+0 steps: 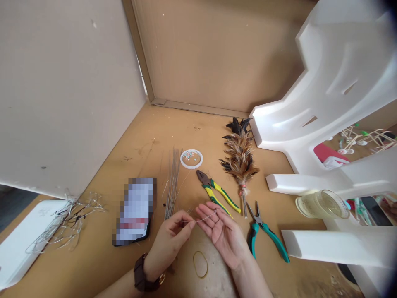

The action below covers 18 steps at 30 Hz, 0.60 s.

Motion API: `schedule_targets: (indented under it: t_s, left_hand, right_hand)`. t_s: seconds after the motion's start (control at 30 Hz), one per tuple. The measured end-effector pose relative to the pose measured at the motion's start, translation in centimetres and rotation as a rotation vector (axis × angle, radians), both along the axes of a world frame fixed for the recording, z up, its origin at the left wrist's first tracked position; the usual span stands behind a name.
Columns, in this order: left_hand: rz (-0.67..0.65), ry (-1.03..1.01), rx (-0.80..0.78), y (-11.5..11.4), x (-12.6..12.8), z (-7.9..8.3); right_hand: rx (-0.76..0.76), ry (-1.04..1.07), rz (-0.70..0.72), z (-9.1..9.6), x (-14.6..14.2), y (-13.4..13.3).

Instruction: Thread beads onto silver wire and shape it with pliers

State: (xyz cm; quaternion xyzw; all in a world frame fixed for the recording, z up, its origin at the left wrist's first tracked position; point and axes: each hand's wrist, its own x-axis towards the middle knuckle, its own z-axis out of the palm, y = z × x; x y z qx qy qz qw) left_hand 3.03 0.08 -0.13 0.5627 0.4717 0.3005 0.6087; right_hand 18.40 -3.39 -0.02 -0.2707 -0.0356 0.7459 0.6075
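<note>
Holding a thin wire [204, 218] above the table [182, 128], pinched tight between thumb and fingers of the left hand [169, 238] and running across to the right hand [221, 240], turned palm up with fingers extended; cannot tell whether gripping the wire's far end there. Just beyond, near a bundle of straight wires [172, 182], yellow-green pliers [208, 184] and a white ring [201, 159] around small beads [189, 156]. Below, between the forearms, near a rubber band [207, 268].

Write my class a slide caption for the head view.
The left hand pinches a thin strand reaching the upturned right hand; yellow-green pliers and a feather duster lie beyond.
</note>
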Motion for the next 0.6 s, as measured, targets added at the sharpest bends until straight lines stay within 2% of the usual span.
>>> schedule_targets:
  t_s: [0.6]
  left_hand:
    - [-0.003,0.026,0.029,-0.06,0.07,0.12]
  right_hand:
    - [-0.032,-0.015,-0.029,-0.01,-0.40,-0.14]
